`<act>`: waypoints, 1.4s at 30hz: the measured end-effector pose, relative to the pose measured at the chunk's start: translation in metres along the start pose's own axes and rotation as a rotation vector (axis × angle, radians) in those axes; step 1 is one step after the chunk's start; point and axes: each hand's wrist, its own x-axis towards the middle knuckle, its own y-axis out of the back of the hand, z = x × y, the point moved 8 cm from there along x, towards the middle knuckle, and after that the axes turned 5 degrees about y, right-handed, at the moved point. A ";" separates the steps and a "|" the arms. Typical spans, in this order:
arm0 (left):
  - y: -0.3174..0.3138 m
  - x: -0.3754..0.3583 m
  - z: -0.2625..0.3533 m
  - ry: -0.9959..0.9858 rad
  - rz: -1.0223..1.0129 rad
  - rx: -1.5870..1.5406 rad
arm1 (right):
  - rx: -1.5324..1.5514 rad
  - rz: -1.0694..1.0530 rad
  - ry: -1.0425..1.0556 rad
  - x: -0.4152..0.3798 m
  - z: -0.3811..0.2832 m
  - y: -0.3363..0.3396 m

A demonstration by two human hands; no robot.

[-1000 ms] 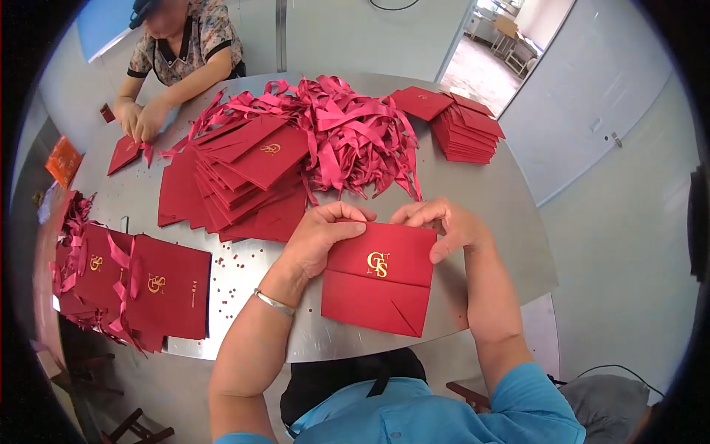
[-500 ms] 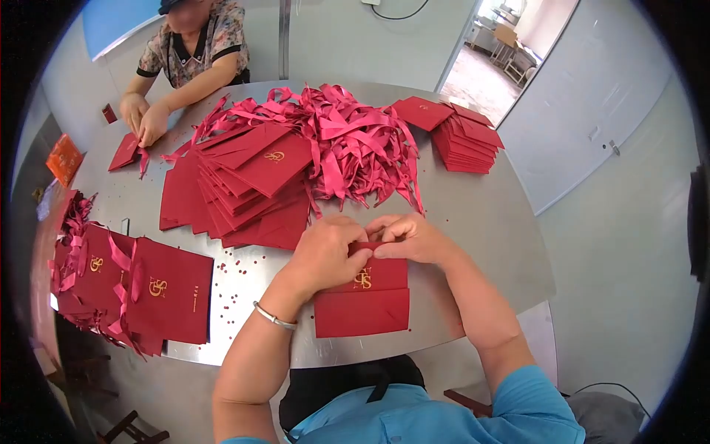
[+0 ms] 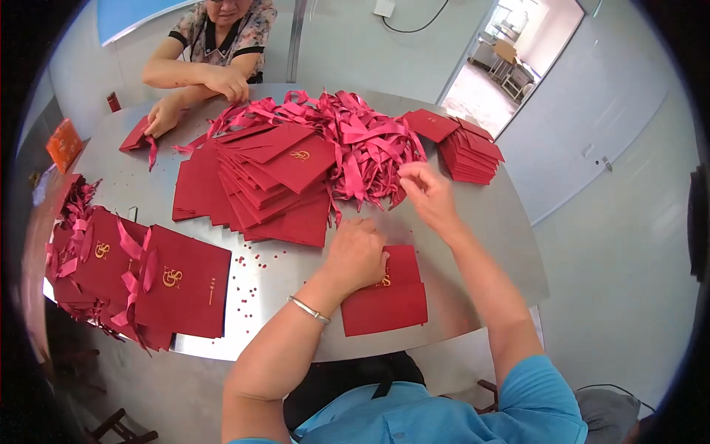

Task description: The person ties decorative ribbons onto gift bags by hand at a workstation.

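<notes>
A red folded paper bag (image 3: 384,309) with gold lettering lies on the metal table in front of me. My left hand (image 3: 356,253) has its fingers closed on the bag's top left part. My right hand (image 3: 429,194) is raised beyond the bag at the right edge of a heap of pink ribbons (image 3: 366,140); its thumb and forefinger are pinched near a ribbon, and I cannot make out what is between them. Left of the heap, a fanned pile of red bags (image 3: 259,185) reaches close to my left hand.
Finished-looking bags with ribbon handles (image 3: 185,285) lie at the left edge. A stack of red bags (image 3: 470,152) stands at the back right. Across the metal table (image 3: 503,244), a co-worker's hands (image 3: 164,115) are at another red bag. Small red dots are scattered.
My right hand has left the bag's top edge and moved up and right to the ribbon heap. My left hand remains at the bag. The co-worker's hands have moved apart.
</notes>
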 end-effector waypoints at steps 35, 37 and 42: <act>-0.011 0.006 -0.033 0.245 -0.303 -0.297 | 0.641 0.682 0.138 0.032 -0.115 0.188; -0.007 0.006 -0.032 0.227 -0.292 -0.299 | 0.190 0.689 0.247 0.013 -0.148 0.179; -0.010 0.006 -0.038 0.290 -0.371 -0.486 | -0.336 0.033 0.223 -0.020 -0.124 0.073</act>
